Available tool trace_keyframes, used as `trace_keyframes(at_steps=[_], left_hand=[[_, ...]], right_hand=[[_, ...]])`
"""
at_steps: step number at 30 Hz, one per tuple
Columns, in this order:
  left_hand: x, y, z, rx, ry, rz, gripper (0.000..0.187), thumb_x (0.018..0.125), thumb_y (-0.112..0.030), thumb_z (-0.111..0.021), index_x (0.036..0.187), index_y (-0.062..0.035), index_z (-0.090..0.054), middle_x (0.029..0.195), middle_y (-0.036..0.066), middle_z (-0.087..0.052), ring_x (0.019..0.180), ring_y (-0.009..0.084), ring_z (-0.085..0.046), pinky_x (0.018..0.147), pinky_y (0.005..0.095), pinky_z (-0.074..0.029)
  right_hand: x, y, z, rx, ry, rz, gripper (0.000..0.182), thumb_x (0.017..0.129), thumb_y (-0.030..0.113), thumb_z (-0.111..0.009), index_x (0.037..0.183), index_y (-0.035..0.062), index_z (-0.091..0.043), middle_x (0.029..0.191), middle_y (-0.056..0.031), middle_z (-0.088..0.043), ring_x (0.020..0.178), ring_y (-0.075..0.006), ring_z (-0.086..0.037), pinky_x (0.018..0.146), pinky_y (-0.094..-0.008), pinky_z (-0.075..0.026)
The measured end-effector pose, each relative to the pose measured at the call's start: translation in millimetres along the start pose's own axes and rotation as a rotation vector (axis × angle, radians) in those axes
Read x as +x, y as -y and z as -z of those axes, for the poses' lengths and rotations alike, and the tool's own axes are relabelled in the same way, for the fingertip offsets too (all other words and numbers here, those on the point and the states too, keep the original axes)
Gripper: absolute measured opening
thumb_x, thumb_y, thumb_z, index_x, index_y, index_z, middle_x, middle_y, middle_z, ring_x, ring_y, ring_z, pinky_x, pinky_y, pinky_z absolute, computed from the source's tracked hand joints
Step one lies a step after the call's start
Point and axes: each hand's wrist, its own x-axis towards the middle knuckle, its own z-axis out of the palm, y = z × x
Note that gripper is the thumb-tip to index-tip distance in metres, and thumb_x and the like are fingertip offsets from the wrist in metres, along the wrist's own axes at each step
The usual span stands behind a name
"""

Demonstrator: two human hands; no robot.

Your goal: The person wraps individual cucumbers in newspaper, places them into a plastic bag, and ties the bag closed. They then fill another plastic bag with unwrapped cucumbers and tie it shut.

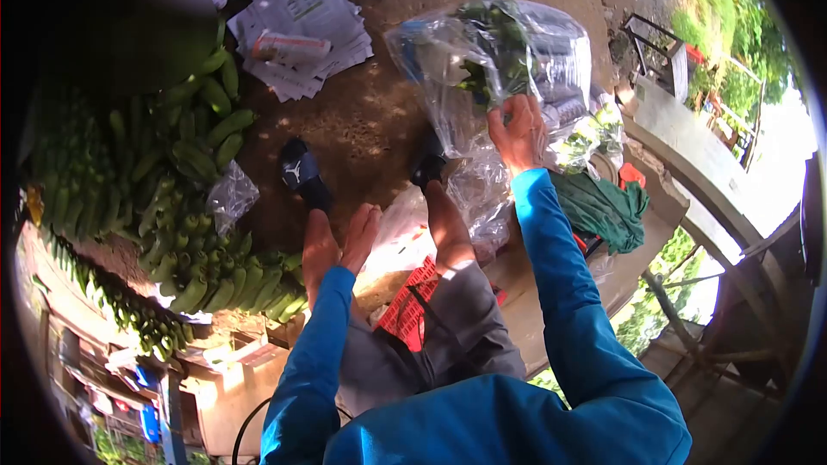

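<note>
My right hand (519, 132) is closed at the near side of a large clear plastic bag (560, 52). Dark leafy greens (500, 39) show through the shiny film, narrowing toward my fingers; the fingertips are partly hidden. Close to my bare leg, my left hand (357, 239) has its fingers stretched out side by side and holds nothing. Crumpled clear plastic (478, 194) lies below my right hand, beside my knee. Between my legs are a whitish plastic sheet (405, 224) and a red printed piece (409, 301).
Many green cucumber-like vegetables (202, 280) are piled on the left, with a small clear bag (233, 196) at their edge. Printed papers (301, 21) lie on the dirt ground. To the right sit a green cloth (603, 207) and a concrete ledge (680, 138).
</note>
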Motion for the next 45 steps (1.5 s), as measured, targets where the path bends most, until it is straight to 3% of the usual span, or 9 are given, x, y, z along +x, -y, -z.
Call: trace_keyframes(at_steps=[4, 14, 20, 21, 24, 28, 35, 41, 45], left_hand=[[27.8, -67.3, -13.2, 0.197, 0.028, 0.067, 0.025, 0.092, -0.027, -0.05, 0.088, -0.0034, -0.056, 0.072, 0.01, -0.056, 0.068, 0.0188, -0.056, 0.065, 0.0349, -0.044], [146.0, -203.1, -102.4, 0.377, 0.115, -0.612, 0.026, 0.09, -0.023, -0.054, 0.102, 0.0, -0.053, 0.087, 0.017, -0.058, 0.083, 0.0293, -0.059, 0.073, 0.0377, -0.045], [151.8, -225.0, -126.2, 0.49, -0.001, -0.348, 0.036, 0.088, -0.025, -0.063, 0.115, -0.0065, -0.05, 0.107, 0.01, -0.056, 0.093, 0.0213, -0.056, 0.077, 0.0406, -0.047], [148.2, -202.4, -125.2, -0.362, 0.045, -0.115, 0.041, 0.09, -0.035, -0.061, 0.119, -0.0093, -0.05, 0.111, 0.009, -0.055, 0.095, 0.0222, -0.057, 0.078, 0.0425, -0.048], [153.1, -199.6, -128.8, -0.633, 0.098, 0.228, 0.056, 0.086, -0.052, -0.059, 0.123, -0.0101, -0.05, 0.114, 0.013, -0.057, 0.091, 0.0276, -0.06, 0.072, 0.0417, -0.052], [134.8, -218.5, -169.1, -0.628, 0.203, 0.298, 0.065, 0.083, -0.061, -0.057, 0.119, -0.0071, -0.052, 0.101, 0.016, -0.062, 0.078, 0.0288, -0.062, 0.064, 0.0392, -0.052], [141.4, -222.2, -172.3, -0.634, 0.234, 0.327, 0.06, 0.083, -0.06, -0.056, 0.104, -0.0041, -0.054, 0.078, 0.013, -0.06, 0.063, 0.0228, -0.059, 0.049, 0.0304, -0.047], [148.6, -195.0, -157.2, -0.192, 0.047, 0.029, 0.052, 0.089, -0.049, -0.056, 0.121, -0.0078, -0.049, 0.1, 0.011, -0.061, 0.083, 0.0246, -0.06, 0.068, 0.0372, -0.051], [158.5, -182.2, -145.2, 0.204, 0.009, -0.345, 0.051, 0.088, -0.046, -0.058, 0.12, -0.0067, -0.049, 0.103, 0.011, -0.06, 0.086, 0.0251, -0.059, 0.07, 0.038, -0.05]], right_hand=[[-9.4, -11.1, 6.2, 0.26, 0.001, 0.043, 0.014, 0.071, 0.016, -0.064, 0.076, 0.0066, -0.055, 0.078, -0.0122, -0.055, 0.073, -0.0369, -0.057, 0.064, -0.0477, -0.044], [-28.5, -14.6, 20.3, 0.787, 0.046, 0.074, 0.018, 0.073, 0.011, -0.067, 0.078, 0.0003, -0.053, 0.074, -0.0121, -0.054, 0.067, -0.031, -0.057, 0.059, -0.0379, -0.046], [-21.7, -83.0, 38.3, 0.736, -0.192, -0.037, 0.023, 0.077, 0.019, -0.072, 0.092, 0.0065, -0.059, 0.103, -0.0103, -0.053, 0.089, -0.0242, -0.057, 0.064, -0.0323, -0.051], [-20.7, -106.2, 30.3, 0.727, -0.291, -0.153, 0.02, 0.079, 0.017, -0.069, 0.092, 0.0062, -0.058, 0.105, -0.0113, -0.051, 0.092, -0.0236, -0.055, 0.064, -0.0317, -0.051], [-9.1, -165.8, 40.2, 0.731, -0.415, -0.455, 0.025, 0.082, 0.019, -0.066, 0.096, 0.0011, -0.055, 0.101, -0.0157, -0.048, 0.095, -0.0284, -0.05, 0.077, -0.0393, -0.043], [16.5, -226.8, 3.0, 0.751, -0.204, -0.623, 0.043, 0.088, 0.04, -0.055, 0.105, -0.0003, -0.056, 0.105, -0.0176, -0.049, 0.1, -0.0305, -0.048, 0.087, -0.0396, -0.039], [18.7, -203.6, -27.0, 0.789, -0.394, -0.709, 0.041, 0.094, 0.042, -0.046, 0.109, 0.0053, -0.055, 0.113, -0.0148, -0.053, 0.109, -0.0307, -0.046, 0.093, -0.0404, -0.034], [21.6, -228.2, -81.5, 0.296, -0.675, -0.479, 0.032, 0.095, 0.033, -0.04, 0.104, 0.0079, -0.058, 0.11, -0.0129, -0.057, 0.107, -0.0299, -0.049, 0.091, -0.0388, -0.036], [29.2, -223.1, -70.5, 0.555, -0.596, -0.62, 0.033, 0.093, 0.031, -0.038, 0.101, 0.008, -0.06, 0.102, -0.0139, -0.06, 0.098, -0.0314, -0.056, 0.083, -0.04, -0.041]])
